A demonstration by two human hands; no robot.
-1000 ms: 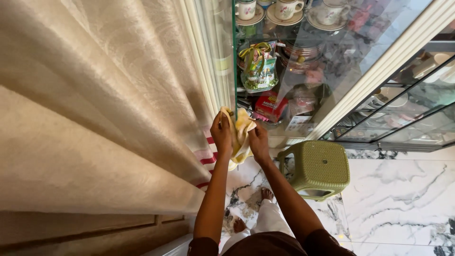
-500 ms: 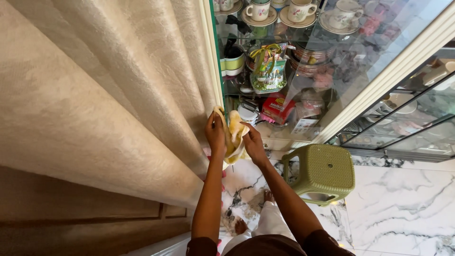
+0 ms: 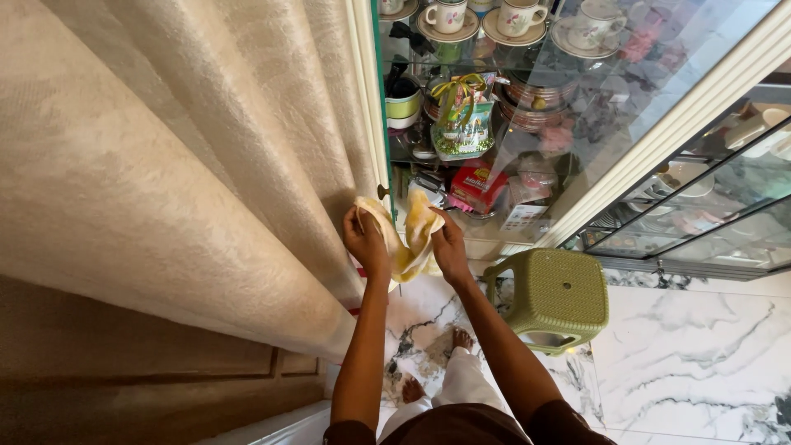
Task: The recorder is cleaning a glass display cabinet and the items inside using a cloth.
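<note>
A soft yellow cleaning cloth (image 3: 409, 239) hangs stretched between both hands, left hand (image 3: 365, 241) pinching its nine o'clock end and right hand (image 3: 449, 245) clamping the three o'clock end, long axis running side to side. At twelve o'clock stands the glass-fronted display cabinet (image 3: 527, 107) with its small round brass door knob (image 3: 381, 192) just above the cloth; the cream patterned curtain (image 3: 181, 165) crowds in at nine o'clock, a green woven plastic stool (image 3: 554, 295) sits at four o'clock.

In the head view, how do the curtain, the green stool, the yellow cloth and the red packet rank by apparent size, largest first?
1. Curtain, by far the largest, though it hangs nearest the camera.
2. Green stool.
3. Yellow cloth, partly hidden by both hands.
4. Red packet, smallest; only slightly smaller than the cloth.
</note>
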